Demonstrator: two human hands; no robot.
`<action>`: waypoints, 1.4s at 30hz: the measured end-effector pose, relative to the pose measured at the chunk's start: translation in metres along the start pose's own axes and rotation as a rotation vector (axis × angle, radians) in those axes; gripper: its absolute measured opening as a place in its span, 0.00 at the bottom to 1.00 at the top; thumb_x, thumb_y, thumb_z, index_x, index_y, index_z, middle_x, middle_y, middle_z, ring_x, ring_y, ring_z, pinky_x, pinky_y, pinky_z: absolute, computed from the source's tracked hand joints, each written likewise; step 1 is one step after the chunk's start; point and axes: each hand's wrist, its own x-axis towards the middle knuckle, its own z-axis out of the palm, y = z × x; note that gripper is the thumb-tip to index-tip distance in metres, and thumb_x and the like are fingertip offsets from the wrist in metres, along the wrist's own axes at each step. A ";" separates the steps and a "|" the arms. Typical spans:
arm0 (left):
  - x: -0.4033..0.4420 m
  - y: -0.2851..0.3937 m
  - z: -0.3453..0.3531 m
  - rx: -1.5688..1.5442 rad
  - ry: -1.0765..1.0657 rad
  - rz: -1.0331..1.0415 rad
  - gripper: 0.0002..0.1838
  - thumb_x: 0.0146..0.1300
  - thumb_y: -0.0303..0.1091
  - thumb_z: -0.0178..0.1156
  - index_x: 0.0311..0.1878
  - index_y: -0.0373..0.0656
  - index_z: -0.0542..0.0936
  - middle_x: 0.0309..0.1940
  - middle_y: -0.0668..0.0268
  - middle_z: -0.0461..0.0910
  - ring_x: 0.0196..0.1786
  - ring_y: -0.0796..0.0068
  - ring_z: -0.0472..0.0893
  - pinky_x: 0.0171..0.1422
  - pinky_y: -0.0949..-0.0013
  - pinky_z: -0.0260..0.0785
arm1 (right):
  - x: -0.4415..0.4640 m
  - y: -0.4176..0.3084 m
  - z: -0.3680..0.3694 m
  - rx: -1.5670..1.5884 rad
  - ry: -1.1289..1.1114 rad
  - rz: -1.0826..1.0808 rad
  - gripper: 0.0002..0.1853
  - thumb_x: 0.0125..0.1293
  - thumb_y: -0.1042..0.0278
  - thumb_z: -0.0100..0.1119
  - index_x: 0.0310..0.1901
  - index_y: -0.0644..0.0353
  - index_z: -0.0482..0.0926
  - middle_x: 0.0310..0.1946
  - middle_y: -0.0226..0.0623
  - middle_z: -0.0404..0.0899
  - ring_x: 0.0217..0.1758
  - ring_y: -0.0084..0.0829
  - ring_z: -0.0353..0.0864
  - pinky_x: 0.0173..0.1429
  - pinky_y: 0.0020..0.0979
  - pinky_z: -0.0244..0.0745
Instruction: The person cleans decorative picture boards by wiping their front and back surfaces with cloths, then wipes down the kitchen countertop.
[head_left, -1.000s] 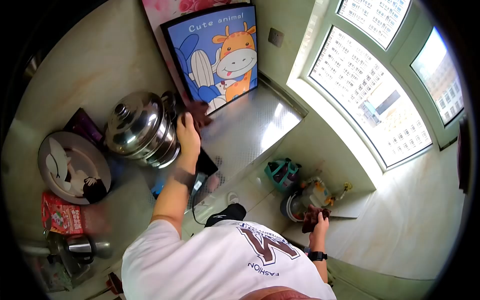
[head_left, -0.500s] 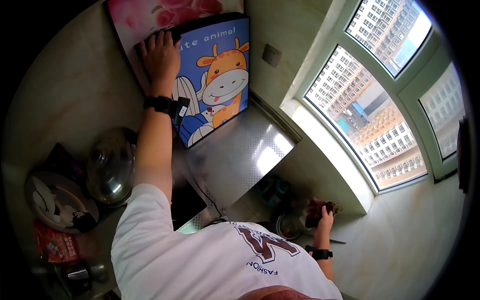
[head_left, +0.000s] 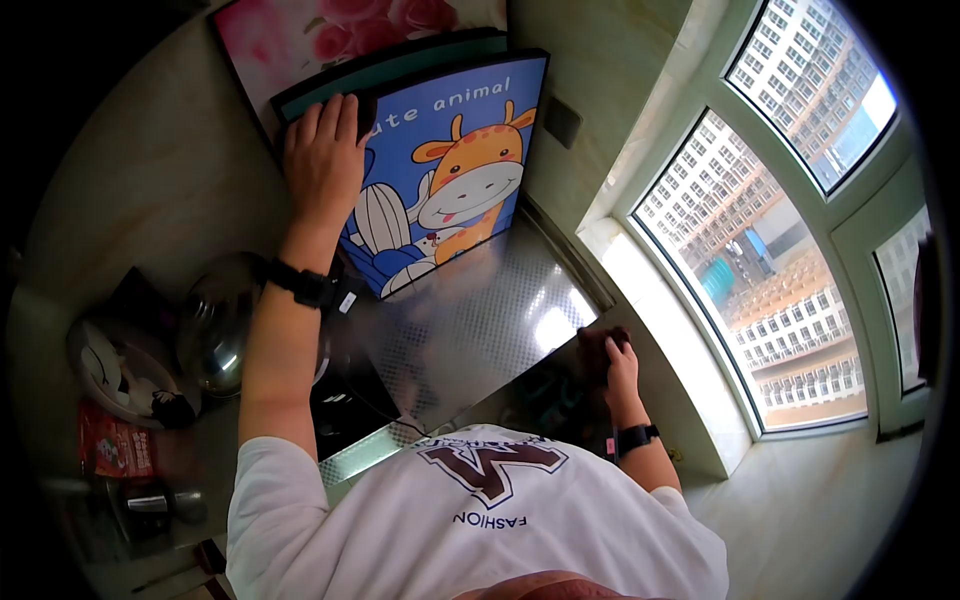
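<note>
My left hand (head_left: 325, 155) is curled over the top left edge of a blue panel (head_left: 400, 165) with a cartoon giraffe and the words "ute animal". The panel stands upright on the shiny metal-look countertop (head_left: 470, 315), tilted off the wall. Behind it shows a strip of a dark teal panel (head_left: 400, 65). A pink panel with roses (head_left: 300, 40) is farther back against the wall. My right hand (head_left: 622, 372), low beside the counter's right edge, is closed around a dark reddish-brown cloth (head_left: 600, 350), whose far part is in shadow.
At the left are a pot with a shiny lid (head_left: 215, 335), a plate (head_left: 105, 345) with a black-and-white pattern, and a red packet (head_left: 115, 445). A dark cable (head_left: 385, 405) runs over the counter's near part. A window (head_left: 745, 270) is on the right.
The blue panel has come away from the back, uncovering the teal strip behind it. My right hand has moved up and forward with the cloth to the counter's side. The view has shifted a little.
</note>
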 end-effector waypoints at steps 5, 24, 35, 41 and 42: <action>0.006 0.004 -0.051 -0.110 -0.158 -0.059 0.31 0.57 0.46 0.73 0.61 0.43 0.79 0.56 0.65 0.81 0.60 0.63 0.77 0.64 0.54 0.69 | 0.038 -0.063 0.057 0.028 -0.107 -0.155 0.17 0.73 0.64 0.60 0.57 0.68 0.78 0.47 0.39 0.83 0.50 0.28 0.81 0.56 0.31 0.76; -0.009 0.057 -0.099 -0.027 -0.366 -0.105 0.33 0.55 0.57 0.71 0.56 0.45 0.78 0.39 0.64 0.82 0.44 0.61 0.83 0.49 0.59 0.76 | 0.083 -0.300 0.253 -1.007 -0.452 -1.971 0.29 0.59 0.47 0.70 0.57 0.56 0.81 0.48 0.39 0.83 0.55 0.44 0.81 0.63 0.42 0.74; -0.013 0.046 -0.103 -0.027 -0.270 -0.013 0.32 0.57 0.59 0.70 0.57 0.45 0.81 0.48 0.64 0.85 0.50 0.57 0.84 0.52 0.59 0.78 | -0.003 -0.292 0.307 -1.068 -0.664 -1.989 0.30 0.54 0.44 0.73 0.55 0.51 0.80 0.40 0.34 0.86 0.42 0.38 0.88 0.43 0.39 0.82; -0.013 0.052 -0.131 -0.138 -0.103 0.067 0.31 0.50 0.54 0.75 0.55 0.46 0.84 0.47 0.65 0.86 0.50 0.61 0.85 0.52 0.62 0.78 | -0.050 -0.316 0.263 -1.148 -0.709 -2.004 0.24 0.57 0.48 0.71 0.43 0.60 0.76 0.30 0.39 0.81 0.37 0.44 0.85 0.41 0.41 0.80; -0.014 0.055 -0.133 -0.210 -0.151 0.047 0.31 0.49 0.52 0.76 0.55 0.46 0.84 0.47 0.66 0.85 0.49 0.61 0.84 0.52 0.62 0.78 | -0.052 -0.314 0.259 -1.218 -0.727 -1.921 0.26 0.58 0.47 0.70 0.48 0.59 0.79 0.34 0.38 0.83 0.40 0.44 0.85 0.44 0.41 0.80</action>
